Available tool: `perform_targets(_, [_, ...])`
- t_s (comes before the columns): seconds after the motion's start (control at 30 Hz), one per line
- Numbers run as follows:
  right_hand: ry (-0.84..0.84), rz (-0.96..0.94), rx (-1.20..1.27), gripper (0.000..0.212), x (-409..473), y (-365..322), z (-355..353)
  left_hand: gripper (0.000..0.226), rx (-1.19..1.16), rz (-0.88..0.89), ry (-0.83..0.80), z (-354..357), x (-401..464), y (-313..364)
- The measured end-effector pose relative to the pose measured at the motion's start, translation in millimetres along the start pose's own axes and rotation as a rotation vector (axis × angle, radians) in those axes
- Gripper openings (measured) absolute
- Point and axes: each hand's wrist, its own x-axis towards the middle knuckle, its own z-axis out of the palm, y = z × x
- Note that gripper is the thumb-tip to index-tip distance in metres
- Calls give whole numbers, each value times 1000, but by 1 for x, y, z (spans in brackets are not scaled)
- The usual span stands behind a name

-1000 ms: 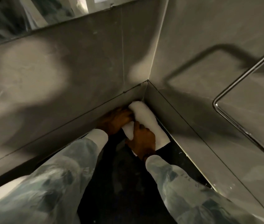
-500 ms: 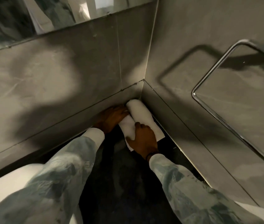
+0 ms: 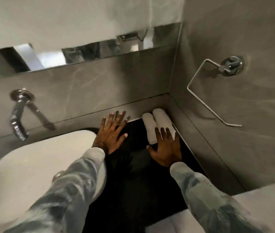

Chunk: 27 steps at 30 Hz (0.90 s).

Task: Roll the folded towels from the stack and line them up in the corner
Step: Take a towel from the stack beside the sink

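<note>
Two white rolled towels lie side by side in the corner of the dark counter: the left roll (image 3: 149, 127) and the right roll (image 3: 162, 119), which lies against the right wall's base. My right hand (image 3: 165, 148) hovers with spread fingers over the near ends of both rolls, holding nothing. My left hand (image 3: 110, 133) is open with fingers apart, left of the rolls, above the counter near the back wall. A pale folded towel (image 3: 172, 222) shows at the bottom edge, partly hidden by my right sleeve.
A white basin (image 3: 32, 165) fills the lower left, under a chrome wall tap (image 3: 18, 115). A chrome towel ring (image 3: 217, 84) sticks out from the right wall. A mirror strip (image 3: 82, 52) runs along the back wall. The dark counter (image 3: 133, 174) lies between basin and right wall.
Both hands have let go of the rolled towels and drawn back with fingers spread. The view has pulled back and up, so basin, tap and towel ring now show.
</note>
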Motion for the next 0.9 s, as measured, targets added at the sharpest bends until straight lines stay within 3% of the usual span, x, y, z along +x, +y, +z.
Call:
perform_targets(0.2, [24,-260,-4,90,-31,-99,-28,64,19,-319,-53,-26,-143,-36])
perform_targets(0.47, [-88,-596,81,85,-92,-285,-16,66,-36,-788,-167,-36,-352,-137])
perform_targets(0.77, [-162,-866,160,87,-134,-509,40,79,-160,-985,-203,16,-510,-294])
perform_targets(0.9, [-262,-910,140,87,-142,-612,82,73,-250,-1002,-229,58,-555,-372])
